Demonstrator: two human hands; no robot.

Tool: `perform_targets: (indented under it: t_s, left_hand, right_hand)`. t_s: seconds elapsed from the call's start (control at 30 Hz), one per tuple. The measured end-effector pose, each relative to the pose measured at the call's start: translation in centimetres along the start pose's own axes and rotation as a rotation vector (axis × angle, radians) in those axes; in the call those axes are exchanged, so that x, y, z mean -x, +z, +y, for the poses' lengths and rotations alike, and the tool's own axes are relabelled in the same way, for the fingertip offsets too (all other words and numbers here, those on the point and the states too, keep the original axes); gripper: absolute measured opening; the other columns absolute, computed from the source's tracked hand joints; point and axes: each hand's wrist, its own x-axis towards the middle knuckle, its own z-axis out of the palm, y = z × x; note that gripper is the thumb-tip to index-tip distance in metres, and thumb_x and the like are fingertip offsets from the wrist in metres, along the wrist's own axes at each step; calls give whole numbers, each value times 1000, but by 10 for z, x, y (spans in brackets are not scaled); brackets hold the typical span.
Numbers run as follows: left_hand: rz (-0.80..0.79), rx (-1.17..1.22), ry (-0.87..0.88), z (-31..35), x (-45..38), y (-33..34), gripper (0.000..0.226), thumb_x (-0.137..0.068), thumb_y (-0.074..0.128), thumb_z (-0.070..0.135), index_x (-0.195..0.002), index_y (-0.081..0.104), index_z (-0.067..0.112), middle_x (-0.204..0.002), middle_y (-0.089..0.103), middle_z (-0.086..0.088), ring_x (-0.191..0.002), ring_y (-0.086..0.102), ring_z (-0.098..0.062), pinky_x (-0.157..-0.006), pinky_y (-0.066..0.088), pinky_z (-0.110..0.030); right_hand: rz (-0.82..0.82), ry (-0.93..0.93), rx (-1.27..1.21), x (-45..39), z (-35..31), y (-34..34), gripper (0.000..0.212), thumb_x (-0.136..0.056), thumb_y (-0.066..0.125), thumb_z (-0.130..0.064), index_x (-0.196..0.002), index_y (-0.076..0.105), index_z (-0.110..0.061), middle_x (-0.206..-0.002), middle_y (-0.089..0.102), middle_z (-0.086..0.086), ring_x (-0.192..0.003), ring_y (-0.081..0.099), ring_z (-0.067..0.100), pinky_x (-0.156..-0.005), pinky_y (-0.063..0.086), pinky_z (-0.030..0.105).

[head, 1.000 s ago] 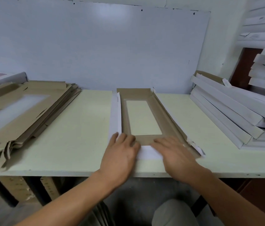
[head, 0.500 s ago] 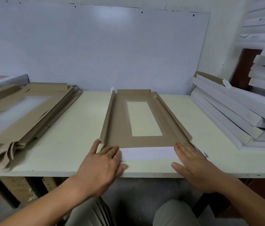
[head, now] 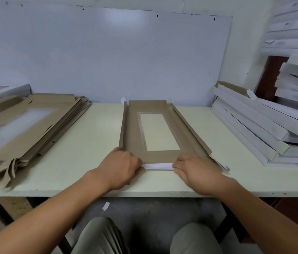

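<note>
A brown cardboard box blank [head: 131, 132] with a rectangular window cut-out lies flat in the middle of the pale table [head: 93, 136], its two long side flaps raised. Its near end flap [head: 158, 166] shows a white face and is folded up towards me. My left hand [head: 121, 166] grips the left end of that flap, fingers curled over it. My right hand [head: 194, 169] grips the right end the same way. Both hands sit near the table's front edge.
A stack of flat brown window blanks [head: 21, 129] lies at the left. Finished white flat boxes [head: 265, 129] are piled at the right, with more stacked behind. A whiteboard [head: 107, 55] leans on the wall at the back. My knees show under the table.
Earlier both hands pressed flat on the near end, then moved apart to its corners. Now they have closed on the white end flap and lifted it. The left side flap has swung outward.
</note>
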Motion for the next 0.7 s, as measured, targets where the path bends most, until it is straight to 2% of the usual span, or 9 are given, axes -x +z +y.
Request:
perform_targets:
  t_s: [0.07,0.17,0.2,0.3,0.4,0.47,0.53,0.6,0.7]
  left_hand:
    - [-8,74,-18,-5,-4,-3,23,-96,40,27,-75,45,20,-74,63,-7,-63,43,-31,-64,33,-33]
    - [-40,156,-124,-8,-13,-2,16,-95,41,19,-79,44,18,-74,59,-5,-66,51,-31,-57,35,-33]
    - [-43,120,-160,-6,-17,-2,7,-92,43,13,-86,45,18,-79,60,-7,-70,54,-32,-58,37,-33]
    - [-39,-54,-191,17,-25,12,28,-90,42,9,-116,48,17,-106,62,-10,-98,57,-33,-82,41,-37]
    - [-85,12,-29,35,-34,32,49,-101,31,18,-147,30,5,-147,40,-15,-136,35,-30,-114,24,-40]
    - [-199,194,31,37,-33,36,62,-105,26,32,-155,6,2,-163,11,-14,-151,7,-25,-122,6,-35]
    - [-366,327,-20,33,-25,34,79,-100,16,60,-155,-9,8,-163,-14,-7,-150,-16,-19,-123,-6,-37]
    - [-462,306,-39,25,-16,29,98,-87,5,80,-153,-17,11,-161,-22,-5,-148,-23,-17,-122,-10,-39]
    - [-508,167,-22,13,-5,20,106,-79,-2,85,-154,-15,11,-162,-17,-8,-149,-18,-19,-122,-10,-42]
  right_hand:
    - [15,6,-41,-5,3,1,35,-107,31,-32,-95,61,-18,-98,54,-2,-87,54,21,-79,47,40]
    - [52,71,-153,-19,9,4,34,-107,33,-29,-89,59,-15,-89,57,1,-84,55,23,-79,47,42]
    - [52,102,-203,-25,10,5,32,-106,34,-29,-94,61,-17,-91,60,0,-85,56,24,-80,48,42]
    - [17,127,-237,-42,3,11,35,-107,32,-28,-130,58,-24,-111,60,2,-103,56,25,-91,47,42]
    - [-17,66,-120,-49,-11,28,48,-106,27,-39,-151,34,-25,-140,42,4,-129,37,28,-109,31,45]
    - [-115,27,-114,-50,-16,37,62,-104,14,-50,-159,8,-24,-165,12,-3,-151,6,20,-122,6,48]
    - [-213,45,-160,-50,-12,41,79,-93,0,-68,-159,-8,-25,-167,-13,-11,-150,-19,7,-122,-12,46]
    - [-255,83,-183,-47,1,39,95,-79,-8,-82,-157,-15,-27,-164,-21,-15,-146,-24,0,-121,-15,43]
    - [-270,171,-125,-32,27,32,106,-70,-16,-89,-157,-16,-28,-163,-20,-15,-148,-21,2,-122,-14,43]
